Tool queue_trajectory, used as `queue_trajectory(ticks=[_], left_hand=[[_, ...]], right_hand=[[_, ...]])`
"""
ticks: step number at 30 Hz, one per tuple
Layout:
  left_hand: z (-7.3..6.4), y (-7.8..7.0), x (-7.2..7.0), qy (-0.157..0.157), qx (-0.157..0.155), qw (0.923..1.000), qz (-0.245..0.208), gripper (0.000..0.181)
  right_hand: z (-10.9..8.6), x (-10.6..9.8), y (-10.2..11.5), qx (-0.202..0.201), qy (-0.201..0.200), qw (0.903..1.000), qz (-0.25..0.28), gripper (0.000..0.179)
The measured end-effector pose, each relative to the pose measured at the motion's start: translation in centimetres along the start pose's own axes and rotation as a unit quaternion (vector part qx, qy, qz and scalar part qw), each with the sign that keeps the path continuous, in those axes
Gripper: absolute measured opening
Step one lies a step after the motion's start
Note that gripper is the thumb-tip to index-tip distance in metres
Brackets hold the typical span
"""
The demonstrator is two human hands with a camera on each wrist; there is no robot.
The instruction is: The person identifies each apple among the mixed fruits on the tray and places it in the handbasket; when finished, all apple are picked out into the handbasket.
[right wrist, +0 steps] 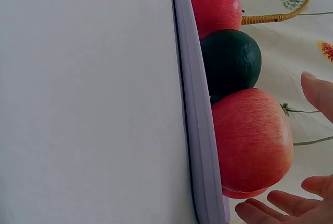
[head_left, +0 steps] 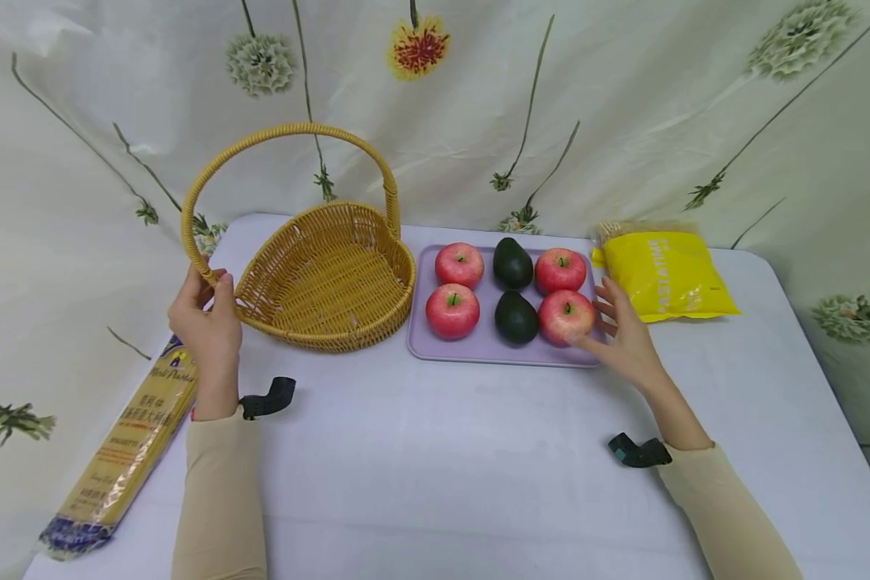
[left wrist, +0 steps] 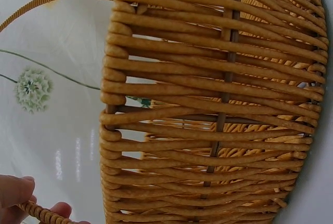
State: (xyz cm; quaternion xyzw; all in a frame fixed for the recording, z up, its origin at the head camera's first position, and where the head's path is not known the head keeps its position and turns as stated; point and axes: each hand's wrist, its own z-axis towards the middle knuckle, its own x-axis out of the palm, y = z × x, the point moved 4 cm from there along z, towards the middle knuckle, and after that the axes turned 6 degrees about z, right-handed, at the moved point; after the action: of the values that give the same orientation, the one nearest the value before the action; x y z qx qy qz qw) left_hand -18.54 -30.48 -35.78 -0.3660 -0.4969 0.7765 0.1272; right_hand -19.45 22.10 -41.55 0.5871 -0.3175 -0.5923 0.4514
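Note:
My left hand [head_left: 209,321] grips the lower left part of the arched handle of a yellow-brown wicker basket [head_left: 326,274]; the left wrist view shows fingers and thumb around that handle [left wrist: 44,214]. The basket's woven floor is bare. At the right, my right hand [head_left: 627,338] is spread around the front right apple [head_left: 565,316], thumb at its near side and fingers at its far right. In the right wrist view a gap shows between the thumb [right wrist: 318,95] and that apple [right wrist: 253,141]. A lilac tray [head_left: 471,352] bears several red apples and two dark green avocados [head_left: 516,317].
A yellow pasta bag [head_left: 667,274] lies behind the tray's right end. A long spaghetti packet [head_left: 126,443] lies slanted along the table's left edge. Flower-printed cloth [head_left: 464,105] hangs behind the white table [head_left: 435,459]. The basket stands close beside the tray's left side.

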Motion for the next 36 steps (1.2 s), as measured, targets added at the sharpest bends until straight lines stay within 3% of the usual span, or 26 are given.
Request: queue_trajectory(ticks=[6,13,27,36], left_hand=[[0.0,0.1,0.1,0.002,-0.012,0.9999,-0.005,0.038],[-0.1,0.0,0.1,0.003,-0.002,1.0000,-0.002,0.038],[-0.1,-0.2,-0.1,-0.008,0.012,0.9999,0.000,0.035],[0.2,-0.1,-0.2,0.007,-0.015,0.9999,-0.004,0.034]], right_hand=[[0.1,0.6,-0.6,0.033,0.008,0.9994,-0.004,0.097],[0.2,1.0,-1.1,0.041,0.003,0.9989,-0.023,0.094],[0.2,1.5,-1.4,0.051,0.004,0.9987,0.002,0.080],[0.3,1.3,-1.5,0.051,-0.006,0.9984,-0.024,0.076]])
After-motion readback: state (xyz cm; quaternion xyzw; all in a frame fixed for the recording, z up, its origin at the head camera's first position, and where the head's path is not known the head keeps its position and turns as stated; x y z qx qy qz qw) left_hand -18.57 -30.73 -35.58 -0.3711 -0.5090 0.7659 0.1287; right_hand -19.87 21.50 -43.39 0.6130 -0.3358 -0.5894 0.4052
